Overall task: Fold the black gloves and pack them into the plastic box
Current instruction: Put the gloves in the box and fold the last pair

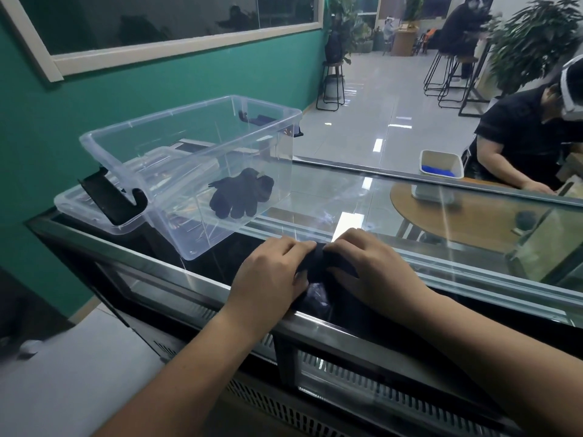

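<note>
A clear plastic box with black latches stands on the glass counter, left of centre. One black glove lies inside it near the right wall. A second black glove lies bunched on the counter's front edge. My left hand and my right hand both press down on it, fingertips pinching the fabric between them. Most of that glove is hidden under my hands.
The box's clear lid lies under and beside the box at the left. The glass counter stretches to the right. Behind it a person sits at a round wooden table with a white bin.
</note>
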